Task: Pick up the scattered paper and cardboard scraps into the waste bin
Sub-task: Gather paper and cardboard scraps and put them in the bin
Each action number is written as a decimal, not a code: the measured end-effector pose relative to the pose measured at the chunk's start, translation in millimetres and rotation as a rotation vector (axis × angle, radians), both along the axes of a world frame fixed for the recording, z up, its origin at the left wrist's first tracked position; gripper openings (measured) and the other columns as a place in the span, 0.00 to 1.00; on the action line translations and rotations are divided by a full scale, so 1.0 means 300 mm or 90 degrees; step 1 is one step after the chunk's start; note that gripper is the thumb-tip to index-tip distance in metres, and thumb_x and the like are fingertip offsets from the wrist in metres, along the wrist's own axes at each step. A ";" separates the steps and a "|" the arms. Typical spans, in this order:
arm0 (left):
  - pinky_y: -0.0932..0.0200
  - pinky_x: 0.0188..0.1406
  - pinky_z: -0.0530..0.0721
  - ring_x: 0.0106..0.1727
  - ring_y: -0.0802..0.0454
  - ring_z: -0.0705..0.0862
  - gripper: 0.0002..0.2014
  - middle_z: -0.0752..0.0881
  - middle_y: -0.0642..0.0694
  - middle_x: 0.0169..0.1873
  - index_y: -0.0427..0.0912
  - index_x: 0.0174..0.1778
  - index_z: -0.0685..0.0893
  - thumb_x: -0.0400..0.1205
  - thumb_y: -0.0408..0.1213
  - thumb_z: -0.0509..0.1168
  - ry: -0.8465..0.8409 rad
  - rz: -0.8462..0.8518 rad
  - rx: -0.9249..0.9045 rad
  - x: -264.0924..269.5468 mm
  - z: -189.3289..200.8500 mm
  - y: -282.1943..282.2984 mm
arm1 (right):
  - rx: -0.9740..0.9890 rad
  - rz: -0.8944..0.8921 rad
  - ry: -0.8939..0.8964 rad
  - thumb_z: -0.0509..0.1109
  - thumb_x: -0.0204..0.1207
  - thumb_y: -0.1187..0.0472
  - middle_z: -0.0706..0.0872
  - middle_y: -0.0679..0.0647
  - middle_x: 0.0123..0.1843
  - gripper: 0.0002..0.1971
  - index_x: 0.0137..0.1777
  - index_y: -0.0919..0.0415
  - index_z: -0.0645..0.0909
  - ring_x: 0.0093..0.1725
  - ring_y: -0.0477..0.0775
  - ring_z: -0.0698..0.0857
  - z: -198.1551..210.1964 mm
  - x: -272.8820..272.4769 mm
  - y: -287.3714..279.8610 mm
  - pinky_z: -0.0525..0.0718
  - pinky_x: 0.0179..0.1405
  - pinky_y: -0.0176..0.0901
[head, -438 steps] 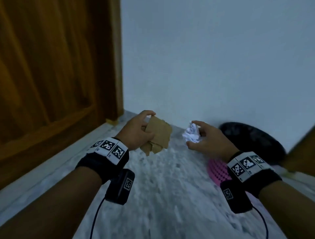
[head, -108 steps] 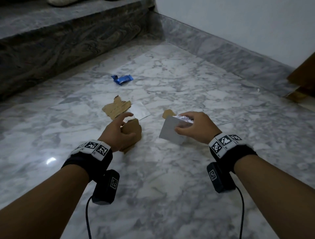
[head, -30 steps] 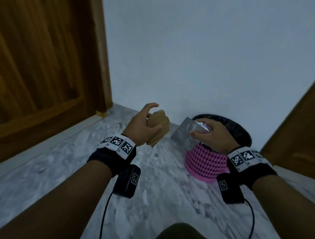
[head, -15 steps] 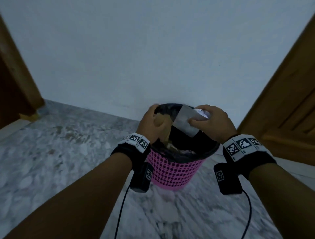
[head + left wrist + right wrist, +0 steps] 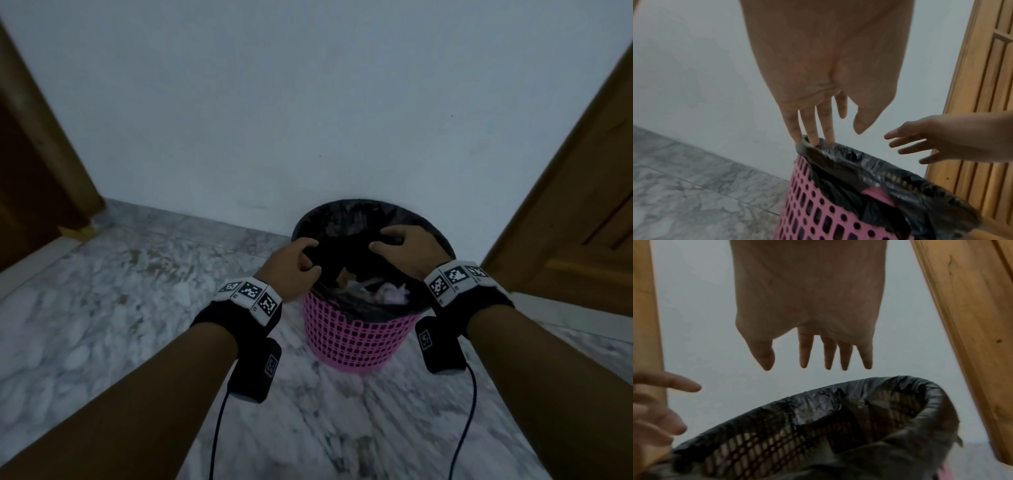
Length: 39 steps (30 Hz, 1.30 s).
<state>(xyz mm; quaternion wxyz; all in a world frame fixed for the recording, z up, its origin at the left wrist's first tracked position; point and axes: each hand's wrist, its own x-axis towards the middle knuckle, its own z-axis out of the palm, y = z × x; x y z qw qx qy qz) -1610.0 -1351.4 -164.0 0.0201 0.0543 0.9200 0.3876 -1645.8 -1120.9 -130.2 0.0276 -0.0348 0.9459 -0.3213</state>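
Note:
A pink mesh waste bin [image 5: 359,339] lined with a black bag [image 5: 346,212] stands on the floor against the wall. Inside it lie brown cardboard scraps [image 5: 344,275] and crumpled white paper [image 5: 390,293]. My left hand [image 5: 298,265] hovers over the bin's left rim with relaxed, empty fingers. In the left wrist view the left hand [image 5: 830,123] has its fingertips down at the bag's edge [image 5: 838,152]. My right hand [image 5: 404,250] hangs over the right side of the bin's mouth. Its fingers [image 5: 827,356] are straight and spread, holding nothing, above the bin [image 5: 818,426].
Wooden door frames stand on the left [image 5: 41,164] and on the right [image 5: 568,205] of the bin. A pale wall [image 5: 308,102] runs behind it. Grey marble floor [image 5: 102,325] spreads to the left and in front.
Half a second ago my left hand held cardboard and my right hand a grey sheet with paper over the bin. Both hands have let go and are empty; the scraps lie inside.

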 end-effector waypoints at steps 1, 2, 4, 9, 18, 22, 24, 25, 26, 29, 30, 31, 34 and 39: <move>0.51 0.56 0.85 0.53 0.48 0.85 0.24 0.86 0.44 0.50 0.48 0.73 0.72 0.80 0.42 0.66 0.003 0.012 0.013 0.020 0.017 -0.018 | -0.007 0.017 0.018 0.71 0.76 0.45 0.82 0.53 0.71 0.25 0.70 0.55 0.80 0.70 0.54 0.80 0.005 0.013 -0.027 0.78 0.67 0.47; 0.52 0.53 0.85 0.53 0.48 0.85 0.24 0.86 0.44 0.50 0.48 0.72 0.73 0.80 0.42 0.67 0.005 0.022 0.021 0.043 0.037 -0.039 | -0.013 0.042 0.037 0.71 0.76 0.46 0.84 0.51 0.68 0.23 0.68 0.55 0.82 0.68 0.53 0.81 0.013 0.028 -0.059 0.79 0.66 0.47; 0.57 0.47 0.83 0.50 0.50 0.86 0.22 0.86 0.45 0.50 0.49 0.70 0.75 0.79 0.42 0.67 0.007 0.039 0.029 0.100 0.081 -0.091 | -0.030 0.094 0.072 0.72 0.77 0.47 0.87 0.49 0.63 0.19 0.64 0.54 0.84 0.62 0.49 0.84 0.039 0.064 -0.136 0.81 0.63 0.44; 0.56 0.45 0.84 0.51 0.51 0.86 0.20 0.85 0.49 0.50 0.52 0.65 0.78 0.77 0.45 0.70 0.043 0.124 0.036 0.294 0.194 -0.295 | -0.097 0.251 0.086 0.73 0.76 0.47 0.87 0.47 0.57 0.16 0.61 0.50 0.84 0.54 0.44 0.85 0.116 0.183 -0.379 0.83 0.55 0.38; 0.52 0.51 0.86 0.53 0.51 0.85 0.17 0.84 0.49 0.52 0.54 0.59 0.80 0.76 0.48 0.71 0.076 0.330 0.016 0.977 0.361 -0.759 | -0.148 0.484 0.077 0.75 0.73 0.46 0.86 0.44 0.53 0.15 0.59 0.45 0.82 0.50 0.40 0.86 0.242 0.645 -0.914 0.83 0.46 0.35; 0.56 0.46 0.84 0.53 0.52 0.85 0.16 0.84 0.49 0.53 0.53 0.59 0.80 0.76 0.47 0.71 0.060 0.438 0.021 1.346 0.436 -0.947 | -0.156 0.584 0.047 0.76 0.72 0.47 0.86 0.44 0.53 0.15 0.59 0.44 0.82 0.51 0.40 0.86 0.314 0.920 -1.167 0.87 0.50 0.41; 0.56 0.46 0.86 0.51 0.53 0.85 0.17 0.84 0.49 0.53 0.53 0.59 0.80 0.76 0.48 0.71 0.048 0.484 0.013 1.521 0.455 -1.026 | -0.157 0.634 0.037 0.76 0.72 0.46 0.86 0.44 0.54 0.16 0.59 0.44 0.82 0.52 0.41 0.86 0.342 1.059 -1.286 0.87 0.50 0.40; 0.55 0.47 0.86 0.51 0.53 0.86 0.17 0.84 0.50 0.53 0.53 0.60 0.80 0.76 0.48 0.71 0.038 0.505 0.009 1.604 0.459 -1.061 | -0.157 0.657 0.031 0.76 0.72 0.46 0.86 0.43 0.54 0.16 0.59 0.44 0.82 0.53 0.41 0.86 0.349 1.127 -1.340 0.87 0.50 0.41; 0.56 0.47 0.86 0.52 0.54 0.86 0.17 0.84 0.50 0.53 0.53 0.60 0.80 0.76 0.48 0.71 0.030 0.527 0.002 1.687 0.462 -1.094 | -0.157 0.680 0.025 0.76 0.72 0.46 0.86 0.43 0.55 0.17 0.59 0.44 0.82 0.53 0.41 0.86 0.354 1.194 -1.393 0.87 0.50 0.41; 0.57 0.49 0.86 0.51 0.55 0.86 0.16 0.85 0.51 0.53 0.54 0.58 0.81 0.76 0.50 0.71 0.021 0.589 -0.012 1.929 0.466 -1.186 | -0.144 0.753 0.016 0.75 0.72 0.45 0.85 0.43 0.55 0.18 0.62 0.45 0.82 0.54 0.41 0.86 0.354 1.387 -1.543 0.86 0.51 0.39; 0.57 0.50 0.85 0.51 0.55 0.86 0.14 0.85 0.51 0.52 0.55 0.57 0.81 0.76 0.49 0.71 0.024 0.608 -0.016 2.008 0.470 -1.211 | -0.136 0.776 0.021 0.75 0.72 0.45 0.85 0.43 0.55 0.19 0.62 0.45 0.82 0.54 0.41 0.86 0.354 1.449 -1.591 0.85 0.49 0.37; 0.58 0.51 0.84 0.51 0.55 0.86 0.14 0.86 0.51 0.52 0.54 0.56 0.82 0.76 0.49 0.71 0.025 0.627 -0.022 2.085 0.474 -1.233 | -0.127 0.797 0.025 0.75 0.72 0.45 0.85 0.42 0.55 0.18 0.62 0.45 0.82 0.53 0.40 0.85 0.357 1.511 -1.637 0.84 0.47 0.35; 0.56 0.54 0.84 0.52 0.53 0.86 0.14 0.86 0.50 0.52 0.51 0.57 0.83 0.76 0.48 0.70 0.025 0.681 -0.037 2.311 0.482 -1.287 | -0.112 0.861 0.024 0.74 0.73 0.45 0.85 0.42 0.55 0.18 0.61 0.44 0.81 0.53 0.39 0.85 0.367 1.696 -1.770 0.85 0.47 0.38; 0.56 0.52 0.85 0.51 0.56 0.87 0.15 0.86 0.52 0.51 0.54 0.57 0.81 0.77 0.51 0.68 -0.004 0.772 -0.015 2.619 0.448 -1.365 | -0.091 0.968 -0.011 0.74 0.73 0.46 0.84 0.42 0.54 0.18 0.62 0.45 0.82 0.53 0.39 0.85 0.339 1.984 -1.973 0.82 0.44 0.35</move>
